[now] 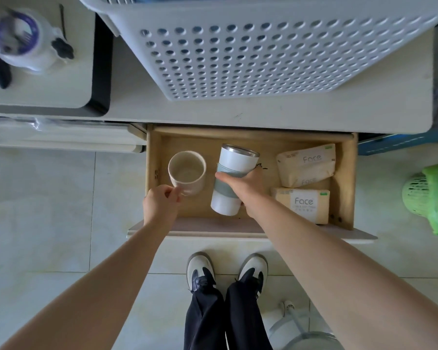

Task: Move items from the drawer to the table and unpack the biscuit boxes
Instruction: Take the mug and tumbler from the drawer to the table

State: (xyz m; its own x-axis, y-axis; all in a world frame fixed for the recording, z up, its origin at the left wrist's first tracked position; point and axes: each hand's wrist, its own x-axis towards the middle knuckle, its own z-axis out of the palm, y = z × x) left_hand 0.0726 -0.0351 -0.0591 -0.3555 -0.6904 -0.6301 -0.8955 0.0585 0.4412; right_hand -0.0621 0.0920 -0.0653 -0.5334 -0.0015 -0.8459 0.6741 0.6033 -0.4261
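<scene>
The wooden drawer point(154, 157) is pulled open below the table's front edge. My left hand point(159, 203) grips the handle of a cream mug point(187, 171), held upright over the drawer's left part. My right hand point(248, 190) is wrapped around a white tumbler point(232, 178) with a pale green sleeve and a metal rim, tilted slightly above the drawer's middle. Two beige tissue packs marked "Face" lie at the drawer's right: one point(306, 164) further back, one point(305, 203) nearer the front. No biscuit boxes are visible.
A large white perforated basket point(258, 51) takes up much of the table point(137, 102) above the drawer. A round wrapped container point(18, 36) sits on a surface at the top left. A green bin point(430, 198) stands on the floor at right. My feet are below the drawer.
</scene>
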